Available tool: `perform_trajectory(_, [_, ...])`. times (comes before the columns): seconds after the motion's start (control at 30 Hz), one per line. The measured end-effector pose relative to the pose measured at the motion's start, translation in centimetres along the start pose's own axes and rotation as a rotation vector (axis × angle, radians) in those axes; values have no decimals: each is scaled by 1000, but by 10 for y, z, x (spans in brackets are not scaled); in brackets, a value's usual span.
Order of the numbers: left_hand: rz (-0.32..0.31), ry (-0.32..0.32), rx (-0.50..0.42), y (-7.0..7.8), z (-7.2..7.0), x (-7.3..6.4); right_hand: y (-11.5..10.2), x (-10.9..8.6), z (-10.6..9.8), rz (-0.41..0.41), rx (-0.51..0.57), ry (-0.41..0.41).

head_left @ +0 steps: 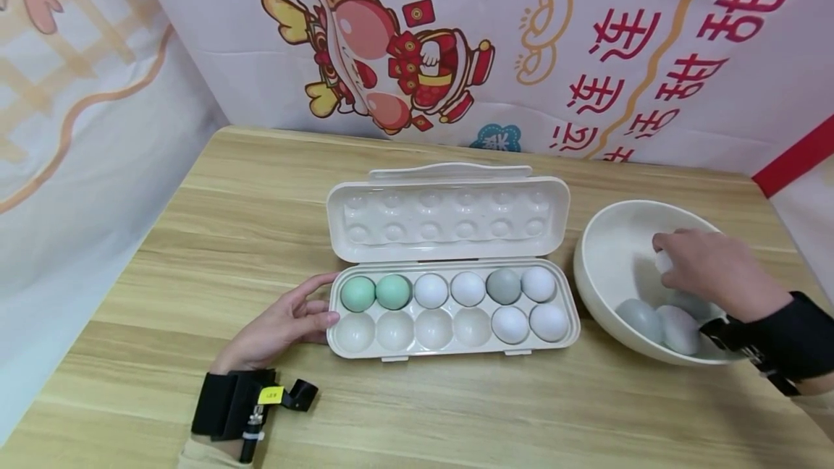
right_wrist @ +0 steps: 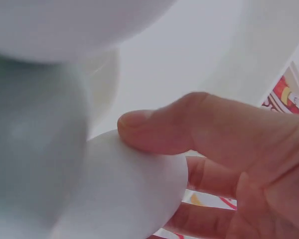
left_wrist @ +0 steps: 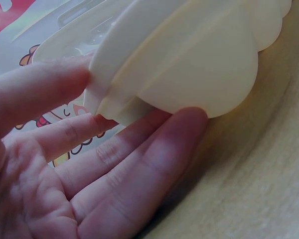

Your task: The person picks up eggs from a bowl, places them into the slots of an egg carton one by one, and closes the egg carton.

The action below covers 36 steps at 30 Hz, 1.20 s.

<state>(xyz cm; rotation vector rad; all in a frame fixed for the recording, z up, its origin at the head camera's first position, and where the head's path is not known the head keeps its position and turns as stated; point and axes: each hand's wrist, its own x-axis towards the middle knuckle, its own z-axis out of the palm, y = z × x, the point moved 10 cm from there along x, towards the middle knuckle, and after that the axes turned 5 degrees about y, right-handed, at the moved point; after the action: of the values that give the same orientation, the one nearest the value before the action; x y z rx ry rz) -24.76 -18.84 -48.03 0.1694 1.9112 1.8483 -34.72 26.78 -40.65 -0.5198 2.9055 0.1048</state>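
Observation:
An egg carton (head_left: pixel 453 352) lies lid-up on the table. Its back row holds two green eggs (head_left: pixel 376 292), white eggs (head_left: pixel 449 289) and a grey egg (head_left: pixel 504 286); two white eggs (head_left: pixel 530 323) sit at the front right, and the front-left cups are bare. My left hand (head_left: pixel 280 328) holds the carton's left end, thumb at the rim and other fingers against its underside (left_wrist: pixel 199 74). Inside the cream bowl (head_left: pixel 602 266), my right hand (head_left: pixel 713 270) pinches a white egg (right_wrist: pixel 129 189) between thumb and fingers. Other eggs (head_left: pixel 658 323) lie below it.
The bowl stands just right of the carton on the wooden table (head_left: pixel 449 418). The carton's raised lid (head_left: pixel 449 219) leans back behind the cups. Behind the table hangs a printed cloth (head_left: pixel 260 78), and another cloth (head_left: pixel 72 136) hangs at the left side.

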Motion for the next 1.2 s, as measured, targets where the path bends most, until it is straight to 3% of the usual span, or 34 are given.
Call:
perform_trajectory(0.27, [7,-7,-5,-1,1,-1,-8,-4,-10,32,-7,-11])
perform_trajectory(0.63, [29,-14,-26,1,1,-2,-33,-13,-33,38,-39,52])
perform_trajectory(0.93, [20,-10,-20,1,0,-1,-53,-22,-55,10,-37,164])
perform_trajectory(1.2, [21,-7,-34,2,1,-1,-74,-34,-79,-39,-26,356])
